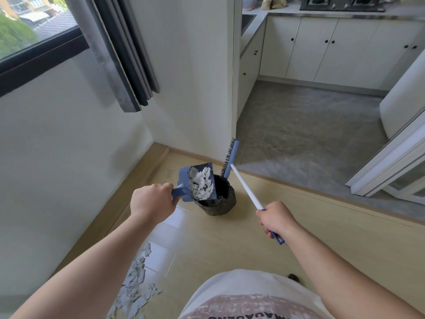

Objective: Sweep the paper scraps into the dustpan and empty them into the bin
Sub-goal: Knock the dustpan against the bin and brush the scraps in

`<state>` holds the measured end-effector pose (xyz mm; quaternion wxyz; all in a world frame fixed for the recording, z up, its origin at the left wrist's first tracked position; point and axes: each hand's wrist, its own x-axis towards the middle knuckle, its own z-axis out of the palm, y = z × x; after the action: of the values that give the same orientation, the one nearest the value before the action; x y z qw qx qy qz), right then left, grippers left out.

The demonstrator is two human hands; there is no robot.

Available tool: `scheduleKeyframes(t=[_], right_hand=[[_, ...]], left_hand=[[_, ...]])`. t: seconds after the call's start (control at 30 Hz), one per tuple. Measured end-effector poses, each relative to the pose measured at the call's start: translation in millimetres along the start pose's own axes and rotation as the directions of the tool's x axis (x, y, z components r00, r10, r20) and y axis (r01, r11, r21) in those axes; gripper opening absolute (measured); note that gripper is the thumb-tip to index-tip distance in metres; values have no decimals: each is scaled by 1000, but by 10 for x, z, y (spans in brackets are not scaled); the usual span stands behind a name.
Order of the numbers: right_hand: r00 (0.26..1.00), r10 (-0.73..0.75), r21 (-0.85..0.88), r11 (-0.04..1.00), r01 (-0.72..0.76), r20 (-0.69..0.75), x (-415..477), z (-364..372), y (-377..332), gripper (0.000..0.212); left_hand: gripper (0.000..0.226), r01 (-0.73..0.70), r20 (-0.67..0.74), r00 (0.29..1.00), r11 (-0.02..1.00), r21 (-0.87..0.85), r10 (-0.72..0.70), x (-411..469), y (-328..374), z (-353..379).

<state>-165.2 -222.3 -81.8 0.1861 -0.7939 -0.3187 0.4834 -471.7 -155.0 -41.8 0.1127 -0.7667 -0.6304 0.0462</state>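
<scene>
**One load over the bin, more paper left on the floor**

My left grip (151, 201) is curled round the short handle of the dustpan (184, 178), holding it in the air at the middle of the frame. The pan is tilted over the near rim of the bin (220, 206), a dark pail standing on the floor (230, 238) by the corner of the wall. A white wad of scraps (202, 185) sits inside the pan and has not yet dropped, so I judge the emptying to be at its very start.

My right grip (276, 218) is wrapped round the top end of the broom (246, 187). Its white shaft runs up and left, and its blue head is lifted just beyond the bin, off the floor as far as I can tell.

One pass of sweeping looks done. What remains is tipping this load out, then dealing with the loose scraps (138, 284) lying in the lower left of the frame, beside my left forearm. That patch looks sizeable, so I expect at least one more sweep and dump. I cannot see whether the bin already holds any paper.
</scene>
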Motion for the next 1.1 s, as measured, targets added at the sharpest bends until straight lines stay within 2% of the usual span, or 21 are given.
scheduleKeyframes(t=[0.1,0.33,0.5,0.6,1.1], right_hand=[[1000,8,6,1000,-8,-6,6,8,22,27],[1000,20,4,1000,-20,-15,-18,4,91,25],[999,31,8,1000,-30,-13,-46,13,111,27],[999,34,14,999,-33,-12,-68,12,128,27],[999,38,-4,999,-38,-13,-138,11,156,27]], left_hand=[[38,-68,-5,998,997,37,68,6,7,32],[35,-53,12,999,996,67,52,103,52,-36],[36,-107,34,994,991,81,104,119,81,-23],[35,-79,28,997,995,57,78,140,72,6],[33,-121,3,993,990,69,121,149,76,48]])
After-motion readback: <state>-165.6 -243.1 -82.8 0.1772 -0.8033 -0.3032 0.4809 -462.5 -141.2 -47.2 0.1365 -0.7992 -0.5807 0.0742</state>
